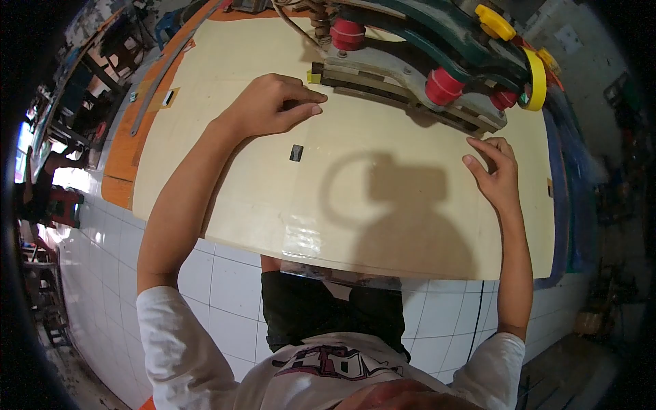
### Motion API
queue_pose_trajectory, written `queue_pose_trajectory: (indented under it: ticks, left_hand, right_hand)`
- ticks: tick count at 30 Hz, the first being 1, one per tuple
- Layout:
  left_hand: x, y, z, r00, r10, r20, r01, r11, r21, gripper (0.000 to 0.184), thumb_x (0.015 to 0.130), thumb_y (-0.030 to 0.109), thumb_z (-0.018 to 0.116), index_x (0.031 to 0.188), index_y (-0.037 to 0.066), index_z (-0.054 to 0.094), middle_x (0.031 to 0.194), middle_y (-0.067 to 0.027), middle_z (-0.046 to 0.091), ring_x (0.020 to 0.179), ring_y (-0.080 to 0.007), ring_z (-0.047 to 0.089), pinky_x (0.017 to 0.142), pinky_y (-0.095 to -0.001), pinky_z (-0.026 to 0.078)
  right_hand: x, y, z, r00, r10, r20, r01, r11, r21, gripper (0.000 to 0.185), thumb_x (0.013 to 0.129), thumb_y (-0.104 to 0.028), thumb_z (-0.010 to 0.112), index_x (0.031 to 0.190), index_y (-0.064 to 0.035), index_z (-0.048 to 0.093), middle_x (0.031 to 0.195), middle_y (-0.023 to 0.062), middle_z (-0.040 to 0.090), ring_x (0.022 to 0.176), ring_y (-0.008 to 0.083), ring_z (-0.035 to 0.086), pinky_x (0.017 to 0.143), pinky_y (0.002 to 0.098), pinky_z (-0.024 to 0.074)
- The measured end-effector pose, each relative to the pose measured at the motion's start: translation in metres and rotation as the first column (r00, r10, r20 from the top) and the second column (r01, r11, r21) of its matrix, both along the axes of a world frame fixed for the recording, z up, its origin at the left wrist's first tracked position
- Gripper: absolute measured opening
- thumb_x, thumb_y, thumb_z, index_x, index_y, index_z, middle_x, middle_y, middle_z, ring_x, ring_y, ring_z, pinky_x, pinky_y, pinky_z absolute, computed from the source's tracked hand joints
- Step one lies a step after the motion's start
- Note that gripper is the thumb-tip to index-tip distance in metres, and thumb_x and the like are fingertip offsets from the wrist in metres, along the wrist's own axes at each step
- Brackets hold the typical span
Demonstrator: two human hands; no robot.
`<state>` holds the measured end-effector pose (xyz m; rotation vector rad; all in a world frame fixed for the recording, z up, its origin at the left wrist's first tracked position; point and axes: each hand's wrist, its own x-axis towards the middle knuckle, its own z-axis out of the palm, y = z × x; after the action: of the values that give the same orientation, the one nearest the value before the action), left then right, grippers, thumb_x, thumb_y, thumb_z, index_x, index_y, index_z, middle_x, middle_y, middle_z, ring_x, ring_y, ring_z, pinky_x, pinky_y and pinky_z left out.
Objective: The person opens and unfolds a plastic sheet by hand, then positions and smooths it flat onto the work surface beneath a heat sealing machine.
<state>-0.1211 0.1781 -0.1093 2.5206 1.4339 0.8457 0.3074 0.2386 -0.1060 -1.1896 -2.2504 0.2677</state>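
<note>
A large cream sheet (260, 198) covers most of the tabletop. Over its upper left part rests my left hand (277, 106), palm down, thumb and forefinger apart and pointing at the left end of a long metal bar (383, 85). That bar belongs to a dark green machine (437, 41) with red mounts. My right hand (495, 171) is just below the bar's right end, its thumb and forefinger spread. Neither hand shows anything between its fingers. Whether the right fingertips touch the sheet, I cannot tell. A small black piece (296, 152) lies on the sheet below my left hand.
Along the left lies a metal ruler (154, 85) on the orange table edge (117, 178). Yellow knobs (495, 22) and a yellow ring (531, 78) stick out at the machine's right. Blue plastic (581, 191) hangs beyond the right edge. The floor is white tile (236, 287).
</note>
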Motion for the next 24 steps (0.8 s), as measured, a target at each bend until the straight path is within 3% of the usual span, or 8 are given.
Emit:
queue_pose_trajectory:
  ticks: [8,13,20,22,24]
  left_hand:
    - [0.002,0.0,0.003,1.0,0.002,-0.002,-0.002,1.0,-0.007,0.025,0.086,0.024,0.066,0.099,0.006,0.075,0.08,-0.0131,0.07,0.069,-0.028,0.065,0.066,-0.0372,0.051]
    - [0.002,-0.002,0.006,1.0,0.001,0.011,-0.001,1.0,-0.025,0.024,0.086,0.024,0.066,0.099,0.006,0.074,0.08,-0.0133,0.07,0.071,-0.028,0.066,0.066,-0.0373,0.051]
    - [0.001,-0.001,0.002,1.0,0.02,-0.022,-0.02,1.0,-0.005,0.025,0.086,0.025,0.066,0.099,0.005,0.074,0.083,-0.0142,0.07,0.073,-0.0285,0.066,0.067,-0.0366,0.051]
    - [0.003,-0.002,0.005,1.0,-0.022,-0.003,0.022,1.0,0.004,0.026,0.088,0.02,0.064,0.105,0.002,0.071,0.079,-0.0176,0.067,0.07,-0.0297,0.064,0.066,-0.0383,0.05]
    - [0.008,-0.006,0.011,1.0,-0.009,-0.018,0.008,0.999,-0.048,0.025,0.088,0.018,0.065,0.105,0.002,0.071,0.08,-0.0182,0.067,0.071,-0.0295,0.064,0.067,-0.0379,0.05]
  right_hand:
    - [-0.001,-0.002,0.002,0.999,-0.027,-0.03,0.025,0.998,-0.063,0.036,0.077,-0.024,0.08,0.109,-0.0088,0.072,0.094,0.006,0.057,0.093,0.0209,0.053,0.078,0.0315,0.0464]
    - [0.001,0.002,0.003,0.997,-0.037,0.07,0.037,0.999,0.003,0.036,0.077,-0.025,0.08,0.109,-0.0105,0.073,0.093,0.0061,0.057,0.093,0.0208,0.053,0.076,0.0312,0.0465]
    - [0.0,0.001,-0.001,0.999,-0.032,0.004,0.032,0.999,0.024,0.036,0.077,-0.027,0.08,0.108,-0.0105,0.073,0.091,0.0068,0.057,0.09,0.0209,0.054,0.076,0.0311,0.046]
    - [0.003,0.002,-0.004,0.998,-0.014,-0.059,0.013,1.0,-0.019,0.036,0.076,-0.028,0.08,0.106,-0.0107,0.073,0.09,0.0067,0.058,0.089,0.0213,0.054,0.078,0.0317,0.0456]
    - [0.003,0.001,0.001,0.999,-0.036,-0.015,0.036,0.999,-0.002,0.035,0.076,-0.029,0.08,0.105,-0.0114,0.074,0.09,0.0067,0.058,0.089,0.022,0.055,0.078,0.0321,0.0458]
